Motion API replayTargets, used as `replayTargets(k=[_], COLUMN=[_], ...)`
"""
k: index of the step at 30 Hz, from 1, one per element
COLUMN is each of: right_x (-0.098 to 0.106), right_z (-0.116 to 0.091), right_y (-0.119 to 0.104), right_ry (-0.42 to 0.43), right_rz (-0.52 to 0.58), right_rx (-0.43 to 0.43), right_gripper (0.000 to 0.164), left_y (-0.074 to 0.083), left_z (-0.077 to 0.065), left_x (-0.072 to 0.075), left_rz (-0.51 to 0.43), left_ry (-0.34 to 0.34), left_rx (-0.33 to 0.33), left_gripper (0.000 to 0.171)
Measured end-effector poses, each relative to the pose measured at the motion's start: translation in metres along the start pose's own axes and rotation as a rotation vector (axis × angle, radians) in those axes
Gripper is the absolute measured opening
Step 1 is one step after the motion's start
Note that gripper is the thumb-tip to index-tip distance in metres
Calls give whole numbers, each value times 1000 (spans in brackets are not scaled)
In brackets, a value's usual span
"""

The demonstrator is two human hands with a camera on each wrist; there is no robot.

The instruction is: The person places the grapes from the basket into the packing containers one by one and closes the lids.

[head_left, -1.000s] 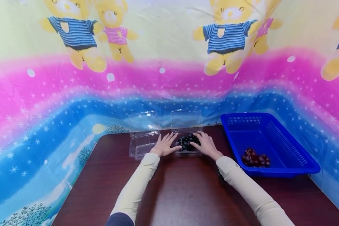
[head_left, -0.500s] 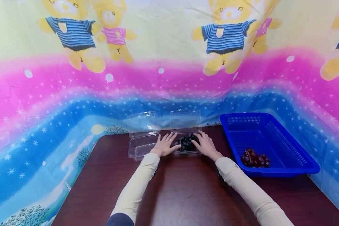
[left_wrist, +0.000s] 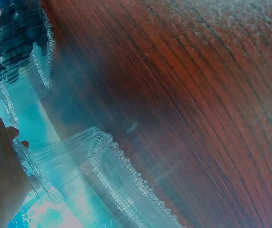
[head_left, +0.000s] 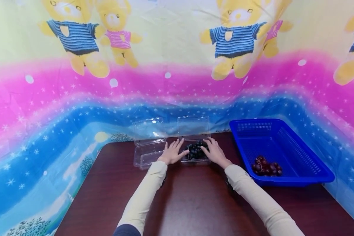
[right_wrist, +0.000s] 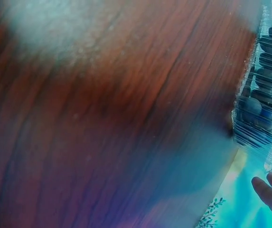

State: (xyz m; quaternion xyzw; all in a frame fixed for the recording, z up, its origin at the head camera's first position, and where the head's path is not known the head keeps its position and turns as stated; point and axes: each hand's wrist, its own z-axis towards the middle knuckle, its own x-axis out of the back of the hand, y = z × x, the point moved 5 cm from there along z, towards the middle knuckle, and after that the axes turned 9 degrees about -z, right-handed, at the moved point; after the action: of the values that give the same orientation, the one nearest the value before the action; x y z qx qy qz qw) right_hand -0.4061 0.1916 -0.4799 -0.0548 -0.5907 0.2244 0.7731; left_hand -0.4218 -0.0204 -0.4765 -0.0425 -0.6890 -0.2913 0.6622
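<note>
A bunch of dark grapes (head_left: 195, 150) lies in the base of a see-through plastic clamshell box, whose lid (head_left: 193, 127) stands raised behind it. At the box's left side is my left hand (head_left: 171, 153), fingers spread and the thumb reaching over toward the grapes. My right hand (head_left: 216, 152) flanks the right side, its thumb extended to the grapes and its other fingers along the rim. In the right wrist view the grapes (right_wrist: 268, 76) press against the box's ribbed wall, near my fingertips (right_wrist: 261, 185). The left wrist view catches only part of my left hand (left_wrist: 0, 178).
Left of the grape box is a second see-through clamshell (head_left: 147, 155), also with its lid up. On the right stands a blue plastic basket (head_left: 295, 154) holding red grapes (head_left: 266, 166). A patterned cloth (head_left: 168, 88) hangs behind the dark wooden table (head_left: 194, 200).
Both hands stay at the sides of the grape box. Only the head view has shifted very slightly.
</note>
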Motion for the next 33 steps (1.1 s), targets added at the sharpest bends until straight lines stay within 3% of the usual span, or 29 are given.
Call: replayTargets(k=[13,28,33], right_x=[-4,-1,-1], right_z=[3,9,10], right_y=[10,13,16], right_ry=[-13,-22,-16], right_rz=[156,175,175], right_rx=[-39,-30,-28], right_gripper=[55,59,62], left_y=[-2,-9,-10], left_z=[4,13,15], left_x=[-3,0,-2], left_rz=[14,-35,-56], left_ry=[8,40,21], left_rx=[-3,6,18], left_gripper=[78,82,82])
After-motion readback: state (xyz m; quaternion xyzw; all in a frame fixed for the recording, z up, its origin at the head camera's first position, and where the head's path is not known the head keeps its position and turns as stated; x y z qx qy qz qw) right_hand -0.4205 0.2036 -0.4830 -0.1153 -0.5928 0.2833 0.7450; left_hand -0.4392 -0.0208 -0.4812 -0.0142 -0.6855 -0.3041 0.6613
